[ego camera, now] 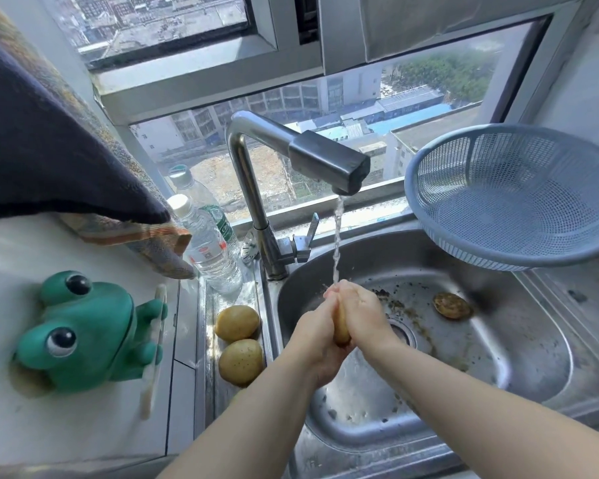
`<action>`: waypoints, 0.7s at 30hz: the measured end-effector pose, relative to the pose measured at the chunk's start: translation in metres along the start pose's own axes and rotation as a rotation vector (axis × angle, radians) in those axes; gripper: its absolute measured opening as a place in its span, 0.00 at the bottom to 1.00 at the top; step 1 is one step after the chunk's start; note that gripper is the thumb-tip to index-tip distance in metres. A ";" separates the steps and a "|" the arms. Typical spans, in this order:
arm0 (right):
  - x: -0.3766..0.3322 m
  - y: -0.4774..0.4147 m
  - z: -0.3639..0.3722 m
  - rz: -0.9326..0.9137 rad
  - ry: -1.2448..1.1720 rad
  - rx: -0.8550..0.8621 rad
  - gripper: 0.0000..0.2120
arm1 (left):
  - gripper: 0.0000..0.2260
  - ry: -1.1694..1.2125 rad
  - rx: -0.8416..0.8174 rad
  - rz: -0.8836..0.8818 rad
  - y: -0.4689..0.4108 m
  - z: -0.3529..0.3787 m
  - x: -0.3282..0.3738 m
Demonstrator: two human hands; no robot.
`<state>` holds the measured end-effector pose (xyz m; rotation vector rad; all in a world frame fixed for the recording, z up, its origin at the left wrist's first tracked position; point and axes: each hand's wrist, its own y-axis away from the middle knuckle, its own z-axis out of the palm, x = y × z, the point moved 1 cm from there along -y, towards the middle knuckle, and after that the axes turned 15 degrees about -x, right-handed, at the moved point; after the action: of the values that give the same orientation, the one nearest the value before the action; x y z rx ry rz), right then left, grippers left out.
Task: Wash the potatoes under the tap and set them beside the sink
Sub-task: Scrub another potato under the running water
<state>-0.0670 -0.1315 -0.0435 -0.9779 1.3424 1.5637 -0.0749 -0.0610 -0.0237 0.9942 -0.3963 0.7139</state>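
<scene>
Head view: we see the left hand (320,335) and right hand (360,309) pressed together over the sink (519,344), both clamped around the held potato (341,329), in the water stream (336,243) from the tap (325,160). The far potato (237,322) and near potato (241,361) lie on the ledge just left of the sink, side by side. A brown round object (453,305) sits inside the sink. A blue colander (512,195) sits tilted at the sink's far-right corner.
</scene>
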 end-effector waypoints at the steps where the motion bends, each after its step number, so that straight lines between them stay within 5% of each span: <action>1: 0.000 0.000 0.000 0.043 -0.056 0.001 0.16 | 0.11 -0.014 0.028 0.007 0.000 -0.001 0.000; 6: -0.002 0.005 -0.002 0.081 -0.225 -0.189 0.13 | 0.13 -0.009 0.128 -0.055 0.000 -0.013 0.008; 10: -0.001 0.014 -0.010 0.040 -0.045 -0.406 0.15 | 0.17 0.059 0.153 -0.130 -0.001 -0.017 0.011; 18: -0.005 0.012 0.001 0.000 0.110 -0.117 0.09 | 0.15 0.019 0.100 -0.025 -0.003 -0.003 0.003; 21: -0.005 0.011 -0.002 0.029 0.100 -0.147 0.13 | 0.15 0.002 0.092 -0.039 -0.001 -0.005 0.003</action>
<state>-0.0751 -0.1353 -0.0350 -1.1441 1.3291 1.6731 -0.0724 -0.0560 -0.0246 1.0852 -0.3437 0.7028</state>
